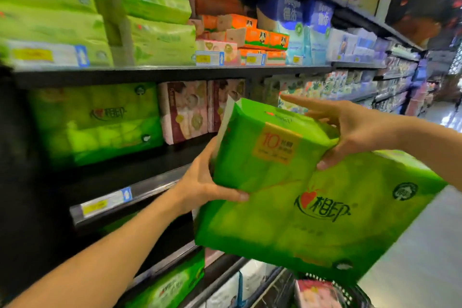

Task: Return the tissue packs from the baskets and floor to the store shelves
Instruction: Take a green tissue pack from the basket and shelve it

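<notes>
I hold a large green tissue pack (310,197) in the air in front of the store shelves, tilted with its left end raised. My left hand (202,182) grips its left end, thumb on the front face. My right hand (350,130) grips its top edge, index finger stretched toward the shelf. A matching green pack (97,122) stands on the middle shelf (140,170) to the left, with a dark gap beside it. Beside that gap stand pink packs (185,112).
The upper shelf (175,71) carries green, orange and blue packs. A lower shelf holds another green pack (170,285). A black basket (350,290) with a pink pack (317,294) sits at the bottom right. The aisle floor (420,245) runs along the right.
</notes>
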The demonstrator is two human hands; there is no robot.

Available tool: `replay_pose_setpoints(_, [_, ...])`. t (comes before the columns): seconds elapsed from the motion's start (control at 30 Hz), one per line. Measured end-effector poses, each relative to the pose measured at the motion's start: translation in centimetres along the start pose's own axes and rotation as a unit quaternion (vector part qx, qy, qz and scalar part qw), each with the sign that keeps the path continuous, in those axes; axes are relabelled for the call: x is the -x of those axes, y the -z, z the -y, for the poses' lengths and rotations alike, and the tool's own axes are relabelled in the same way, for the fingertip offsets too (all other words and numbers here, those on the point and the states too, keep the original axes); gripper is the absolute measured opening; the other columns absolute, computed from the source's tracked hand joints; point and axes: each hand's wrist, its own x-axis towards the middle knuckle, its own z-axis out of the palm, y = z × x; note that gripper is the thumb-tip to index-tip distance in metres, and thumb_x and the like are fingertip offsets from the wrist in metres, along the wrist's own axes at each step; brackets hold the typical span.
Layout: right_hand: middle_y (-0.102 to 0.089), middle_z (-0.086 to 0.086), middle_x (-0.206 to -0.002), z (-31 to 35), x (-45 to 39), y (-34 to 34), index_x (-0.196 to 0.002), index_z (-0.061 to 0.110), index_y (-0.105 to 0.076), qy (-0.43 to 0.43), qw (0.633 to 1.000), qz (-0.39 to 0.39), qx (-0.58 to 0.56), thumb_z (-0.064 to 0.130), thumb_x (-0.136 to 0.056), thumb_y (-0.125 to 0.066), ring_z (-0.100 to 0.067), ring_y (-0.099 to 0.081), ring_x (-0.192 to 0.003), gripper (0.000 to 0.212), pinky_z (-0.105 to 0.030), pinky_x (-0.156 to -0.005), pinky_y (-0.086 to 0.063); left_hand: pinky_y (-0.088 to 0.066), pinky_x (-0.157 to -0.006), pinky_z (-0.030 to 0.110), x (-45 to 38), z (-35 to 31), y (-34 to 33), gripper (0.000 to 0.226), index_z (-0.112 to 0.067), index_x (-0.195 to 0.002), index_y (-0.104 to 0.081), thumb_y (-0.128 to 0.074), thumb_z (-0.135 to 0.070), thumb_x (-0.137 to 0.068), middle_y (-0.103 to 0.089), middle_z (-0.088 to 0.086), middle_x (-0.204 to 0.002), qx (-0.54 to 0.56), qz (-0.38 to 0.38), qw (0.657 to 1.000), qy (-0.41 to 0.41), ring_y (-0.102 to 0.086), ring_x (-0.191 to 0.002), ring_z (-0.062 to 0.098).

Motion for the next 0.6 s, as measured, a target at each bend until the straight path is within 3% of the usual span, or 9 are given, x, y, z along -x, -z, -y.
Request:
replay_pose_setpoints(0.13, [-0.041,0.036,-0.144,1.3,-2.7,-0.8,-0.143,0.063,-0.025,0.066,0.997,0.006,0.028,0.035,-0.053,-0.094,0.014,-0.035,-0.134,0.117,-0.01,-0.105,-0.035,-0.052,-0.096,0.039,1.9,0.2,1.6,0.103,-0.026,-0.14,-0.047,-0.093,0.003,-0.052,-0.064,0.002,-0.129,-0.023,-0.113,0.992,-0.047,-0.061,-0.121,0.02])
replay_pose_setpoints(0.23, [-0.042,0.036,-0.143,2.7,-4.2,-1.1,-0.146,0.057,-0.025,0.093,0.993,-0.02,0.066,0.05,-0.055,-0.088,0.014,-0.036,-0.134,0.111,-0.012,-0.107,-0.034,-0.055,-0.086,0.033,3.1,-0.5,3.3,0.098,-0.015,-0.135,-0.054,-0.093,0.006,-0.048,-0.068,0.007,-0.123,0.03,-0.177,0.982,-0.066,-0.064,-0.116,0.024])
replay_pose_setpoints(0.33, [-0.046,0.02,-0.146,2.9,-5.1,-1.0,-0.149,0.046,-0.031,0.146,0.957,-0.192,0.161,0.076,-0.062,-0.07,0.003,-0.042,-0.134,0.1,-0.024,-0.111,-0.036,-0.057,-0.078,0.041,4.2,-1.5,4.8,0.089,-0.011,-0.129,-0.059,-0.085,0.012,-0.047,-0.069,0.017,-0.117,0.09,-0.228,0.966,-0.088,-0.067,-0.107,0.036])
replay_pose_setpoints(0.4, [-0.044,0.004,-0.146,1.1,-4.9,-0.9,-0.15,0.032,-0.034,0.169,0.918,-0.317,0.169,0.081,-0.07,-0.059,-0.005,-0.04,-0.133,0.097,-0.021,-0.114,-0.028,-0.058,-0.078,0.048,4.8,-2.2,5.8,0.085,-0.007,-0.125,-0.062,-0.082,0.015,-0.046,-0.07,0.021,-0.113,0.11,-0.269,0.952,-0.097,-0.068,-0.103,0.039])
replay_pose_setpoints(0.43, [-0.043,0.0,-0.144,-0.1,-4.7,-1.1,-0.15,0.028,-0.034,0.163,0.901,-0.372,0.149,0.08,-0.07,-0.059,-0.008,-0.04,-0.132,0.098,-0.018,-0.113,-0.027,-0.059,-0.078,0.05,5.1,-2.4,6.4,0.084,-0.006,-0.122,-0.063,-0.082,0.016,-0.044,-0.07,0.022,-0.112,0.113,-0.292,0.944,-0.102,-0.068,-0.101,0.039])
replay_pose_setpoints(0.5, [-0.04,-0.001,-0.143,-4.0,-4.3,-2.2,-0.151,0.035,-0.026,0.095,0.893,-0.435,0.062,0.084,-0.061,-0.064,-0.015,-0.042,-0.131,0.11,-0.028,-0.112,-0.033,-0.059,-0.077,0.052,5.5,-2.9,7.8,0.084,-0.004,-0.119,-0.064,-0.083,0.017,-0.04,-0.071,0.022,-0.111,0.122,-0.332,0.928,-0.112,-0.069,-0.098,0.038])
replay_pose_setpoints(0.53, [-0.039,-0.001,-0.143,-5.8,-4.2,-3.1,-0.15,0.045,-0.017,0.037,0.903,-0.428,0.008,0.087,-0.051,-0.069,-0.017,-0.043,-0.129,0.119,-0.036,-0.108,-0.037,-0.058,-0.077,0.053,5.8,-3.1,8.4,0.083,-0.004,-0.118,-0.065,-0.084,0.016,-0.039,-0.071,0.023,-0.111,0.127,-0.349,0.921,-0.118,-0.069,-0.098,0.039])
replay_pose_setpoints(0.6, [-0.041,-0.008,-0.148,-8.6,-4.2,-5.4,-0.146,0.057,-0.001,-0.082,0.934,-0.334,-0.097,0.079,-0.036,-0.082,-0.019,-0.048,-0.123,0.138,-0.045,-0.099,-0.044,-0.056,-0.08,0.06,6.1,-3.3,9.6,0.078,-0.01,-0.115,-0.068,-0.084,0.012,-0.042,-0.07,0.023,-0.113,0.143,-0.374,0.908,-0.125,-0.068,-0.101,0.041])
